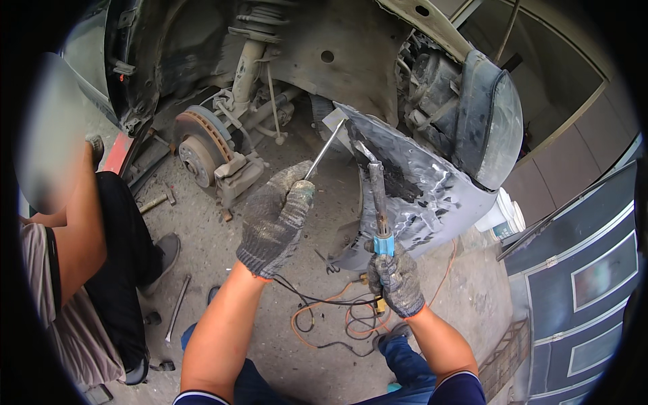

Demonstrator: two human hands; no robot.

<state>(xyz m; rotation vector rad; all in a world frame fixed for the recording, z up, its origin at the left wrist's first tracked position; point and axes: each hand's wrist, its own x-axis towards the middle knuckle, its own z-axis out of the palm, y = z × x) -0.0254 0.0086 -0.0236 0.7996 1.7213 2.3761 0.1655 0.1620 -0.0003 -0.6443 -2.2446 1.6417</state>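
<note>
My left grip (273, 216), in a dark knit glove, is curled firmly around the lower end of a thin metal rod (327, 150); whatever handle it has is hidden in the palm. The rod leaves the grip between thumb and fingers and slants up and right, its tip at the upper left corner of the scuffed grey panel (442, 226), beside a small pale flat piece (333, 120). From here I can't tell whether the tip touches.

My right grip (397, 278), gloved the same way, is wrapped around the base of the blue-collared tool (379, 202), fingers closed just below the collar. Its dark barrel rises away from the grip, and the bent end leans left across the panel's blackened area; contact there I can't judge either. A black cable (314, 298) trails by that grip, with an orange cord (295, 324) looped on the floor (270, 351).

The panel lies ahead of both grips, above the right one and up and right of the left. Beyond it sits a headlight (498, 125); left of it, a brake disc (202, 138). A co-worker (118, 229) is at my far left.
</note>
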